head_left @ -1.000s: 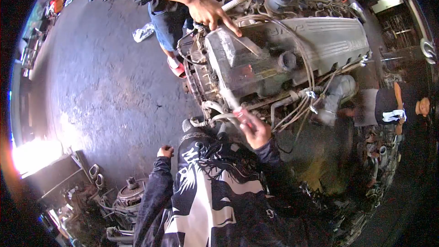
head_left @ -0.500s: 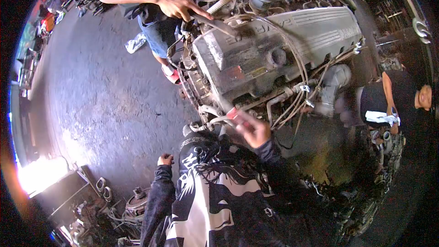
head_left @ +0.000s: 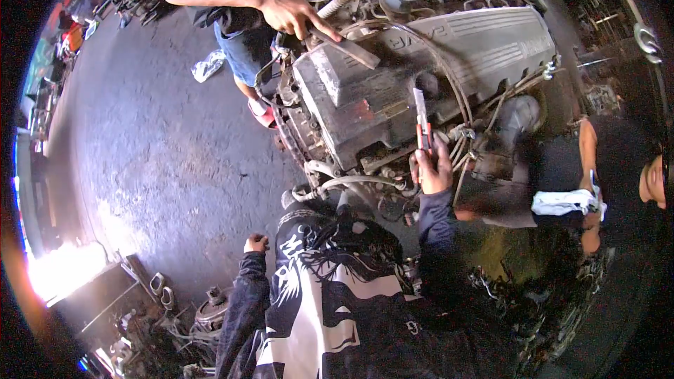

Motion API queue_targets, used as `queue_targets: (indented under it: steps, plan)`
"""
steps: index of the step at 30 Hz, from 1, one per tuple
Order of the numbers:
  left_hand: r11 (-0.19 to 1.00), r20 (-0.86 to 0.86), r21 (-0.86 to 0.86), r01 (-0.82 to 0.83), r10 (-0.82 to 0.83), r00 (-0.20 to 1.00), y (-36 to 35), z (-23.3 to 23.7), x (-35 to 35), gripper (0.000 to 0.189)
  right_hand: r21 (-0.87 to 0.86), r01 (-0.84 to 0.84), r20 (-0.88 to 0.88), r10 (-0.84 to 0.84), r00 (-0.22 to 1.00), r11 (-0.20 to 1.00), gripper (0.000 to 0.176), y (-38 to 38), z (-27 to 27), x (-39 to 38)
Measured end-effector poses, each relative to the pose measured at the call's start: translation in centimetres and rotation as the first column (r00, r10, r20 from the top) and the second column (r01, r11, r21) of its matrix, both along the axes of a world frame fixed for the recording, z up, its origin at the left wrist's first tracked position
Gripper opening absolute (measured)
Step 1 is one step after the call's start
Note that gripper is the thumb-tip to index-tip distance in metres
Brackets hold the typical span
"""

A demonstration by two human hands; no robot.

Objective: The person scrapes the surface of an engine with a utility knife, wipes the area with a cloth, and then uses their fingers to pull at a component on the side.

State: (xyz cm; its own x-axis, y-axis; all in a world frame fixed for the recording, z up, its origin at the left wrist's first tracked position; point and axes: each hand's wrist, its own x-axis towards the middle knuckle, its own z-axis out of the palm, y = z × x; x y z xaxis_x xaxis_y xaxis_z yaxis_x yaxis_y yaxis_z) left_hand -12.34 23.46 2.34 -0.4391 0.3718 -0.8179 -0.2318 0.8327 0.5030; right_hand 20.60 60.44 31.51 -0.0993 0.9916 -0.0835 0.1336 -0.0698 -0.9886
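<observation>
My right hand (head_left: 434, 167) is closed around the red handle of a scraper-like tool (head_left: 423, 123), its flat metal blade pointing up over the near side of a dusty engine cover (head_left: 379, 91). Hoses and cables (head_left: 465, 144) run beside that hand. At my left side, away from the engine, my left hand (head_left: 257, 243) hangs with its fingers curled; whether it holds anything is too small to tell. Another person's hand (head_left: 291, 14) presses a flat grey bar (head_left: 358, 53) onto the far left part of the cover.
A co-worker (head_left: 611, 168) stands at the right with a white cloth (head_left: 562, 202). Engine parts lie at the lower left (head_left: 210, 311) and lower right (head_left: 547, 309). A crumpled plastic bag (head_left: 208, 67) is on the dark floor (head_left: 161, 126).
My right hand has moved right and up, and the tool now points upward. The other person's hand and bar have shifted slightly right. The cloth at the right has moved left and down.
</observation>
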Motion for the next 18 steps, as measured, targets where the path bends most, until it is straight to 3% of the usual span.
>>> queue_targets:
  steps: [2, 4, 6, 8, 10, 12, 14, 15, 16, 18]
  plan:
    - [1.000, -0.027, -0.016, 0.026, -0.027, 0.999, 0.1, -0.2, 0.3, 0.021, 0.007, -0.029, 0.305, 0.025, 0.952, 1.000, 0.045, -1.2, -1.2, -0.8]
    - [1.000, -0.013, 0.001, 0.007, -0.007, 1.000, 0.6, -0.3, 0.2, 0.021, -0.093, -0.218, 0.358, 0.238, 0.903, 0.971, 0.048, -3.7, 0.9, -2.4]
    - [0.999, 0.020, 0.002, -0.036, 0.036, 0.999, 0.2, -0.2, 0.2, 0.021, 0.079, -0.388, 0.473, 0.308, 0.825, 0.918, 0.047, -4.5, 0.9, -2.3]
    - [0.999, 0.007, -0.005, -0.040, 0.040, 0.999, 0.4, 0.1, 0.4, 0.022, -0.039, -0.335, 0.416, 0.320, 0.851, 0.941, 0.032, -3.3, 1.2, -1.7]
    - [1.000, 0.011, 0.011, -0.012, 0.012, 1.000, 0.6, 0.2, 0.3, 0.022, -0.163, -0.083, -0.015, 0.082, 0.997, 0.983, 0.028, -2.2, 1.7, -2.2]
    - [1.000, 0.002, 0.002, -0.003, 0.003, 1.000, 0.7, 0.2, 0.4, 0.022, -0.098, -0.001, 0.007, 0.002, 1.000, 0.995, 0.030, -1.6, 0.7, -2.4]
    - [1.000, -0.007, -0.014, 0.003, -0.003, 1.000, 0.4, -0.3, 0.4, 0.022, -0.118, -0.282, 0.415, 0.305, 0.857, 0.952, 0.032, -3.0, 1.2, -3.1]
    - [1.000, 0.005, -0.010, 0.002, -0.002, 1.000, 0.3, -0.5, 0.4, 0.021, -0.147, -0.320, 0.321, 0.351, 0.880, 0.936, 0.034, -4.3, 1.0, -3.3]
    - [1.000, 0.017, -0.010, 0.003, -0.003, 1.000, 0.0, -0.6, 0.4, 0.021, -0.072, -0.327, 0.415, 0.327, 0.849, 0.942, 0.033, -4.9, 1.8, -3.7]
    - [1.000, 0.006, -0.017, -0.004, 0.004, 1.000, -0.1, -0.7, 0.4, 0.021, -0.167, -0.281, 0.257, 0.317, 0.913, 0.945, 0.022, -3.3, 2.1, -2.9]
